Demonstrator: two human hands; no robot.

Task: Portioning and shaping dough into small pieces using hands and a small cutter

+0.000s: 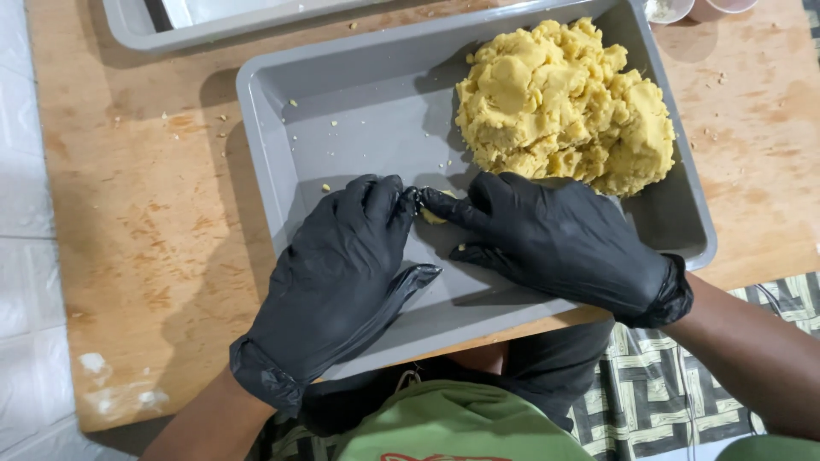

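Both my hands wear black gloves and rest inside a grey rectangular tray (359,102). My left hand (337,273) and my right hand (559,239) meet fingertip to fingertip around a small yellow dough piece (432,217), mostly hidden between the fingers. A big lump of yellow dough (564,102) fills the tray's far right corner, just beyond my right hand.
The tray sits on a low wooden board (145,222) with crumbs scattered on it. A second grey tray (154,30) lies at the far edge. Two small cups (692,8) stand at the top right. Patterned mat (675,376) and white tiles (21,256) flank the board.
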